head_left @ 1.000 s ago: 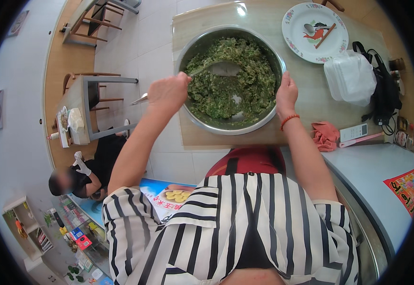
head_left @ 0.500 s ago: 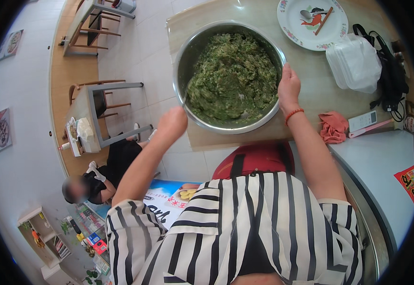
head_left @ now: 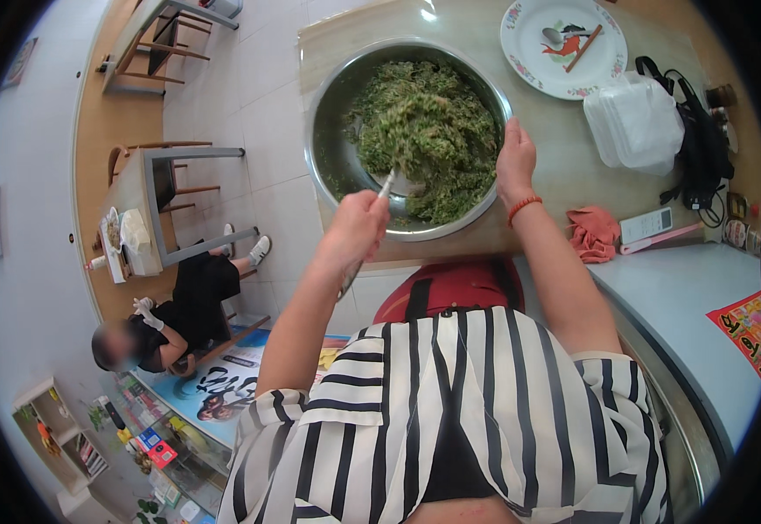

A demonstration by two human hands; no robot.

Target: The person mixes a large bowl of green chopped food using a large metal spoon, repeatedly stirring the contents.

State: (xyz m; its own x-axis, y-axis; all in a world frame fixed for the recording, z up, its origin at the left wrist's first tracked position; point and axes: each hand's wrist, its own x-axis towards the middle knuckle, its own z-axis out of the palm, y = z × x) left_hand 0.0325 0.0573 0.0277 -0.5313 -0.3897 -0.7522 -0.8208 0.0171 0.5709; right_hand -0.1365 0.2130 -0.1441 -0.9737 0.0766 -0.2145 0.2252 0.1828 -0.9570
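A wide steel bowl [head_left: 332, 166] stands on the table, holding a chopped green filling [head_left: 450, 140]. My left hand [head_left: 358, 229] is closed round the handle of a metal spoon [head_left: 387, 183] at the bowl's near-left rim. The spoon's head is hidden under a lifted, motion-blurred clump of filling. Some bare steel bottom shows at the bowl's left and under the clump. On the right side, my right hand [head_left: 516, 162] grips the bowl's rim, thumb side up, with a red bead bracelet at the wrist.
Right of the bowl are a floral plate [head_left: 529, 65] with a spoon on it, clear plastic containers [head_left: 633, 122], a black strapped item [head_left: 703, 157], a pink cloth [head_left: 593, 234] and a white remote [head_left: 647, 225]. A red stool [head_left: 450, 293] is before me. Another person [head_left: 188, 306] sits at left.
My left hand has moved right and inward over the rim, and the spoon has raised a clump of filling toward the bowl's middle. My right hand still holds the rim.
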